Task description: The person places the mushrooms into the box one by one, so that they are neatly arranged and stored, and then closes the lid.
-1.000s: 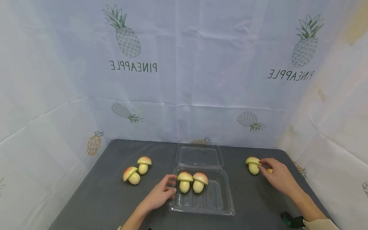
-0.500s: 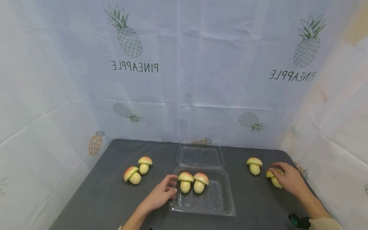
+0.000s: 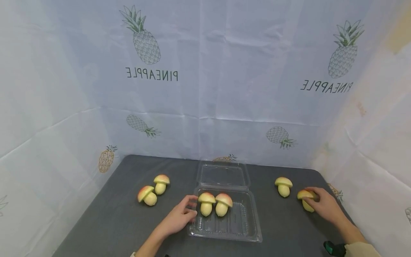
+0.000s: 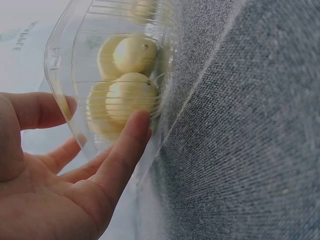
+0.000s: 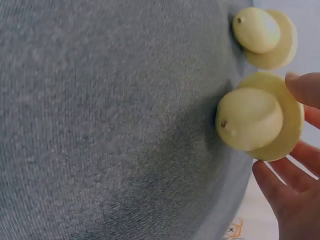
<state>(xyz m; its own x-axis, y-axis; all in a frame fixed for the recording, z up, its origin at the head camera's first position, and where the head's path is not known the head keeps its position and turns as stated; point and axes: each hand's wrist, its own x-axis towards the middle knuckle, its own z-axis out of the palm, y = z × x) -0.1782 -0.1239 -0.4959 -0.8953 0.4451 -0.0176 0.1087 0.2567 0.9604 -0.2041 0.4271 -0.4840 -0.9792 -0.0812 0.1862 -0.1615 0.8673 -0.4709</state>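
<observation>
My right hand grips the cap of a mushroom on the table's right side. In the right wrist view, the thumb lies on one edge of the cap and fingertips touch the opposite edge. Left of it lies another mushroom, apart from the hand. My left hand holds the left edge of a clear plastic container; its fingers lie around the rim and side wall in the left wrist view. Inside, two mushrooms sit side by side: a left one and a right one.
Two more mushrooms lie on the left of the dark table: a nearer one and a farther one. The container's lid is folded back behind it. A pineapple-print curtain encloses the back and sides.
My right hand has moved from beside the inner right mushroom to the outer one, and its fingers have come down onto the cap. The left hand stays at the container.
</observation>
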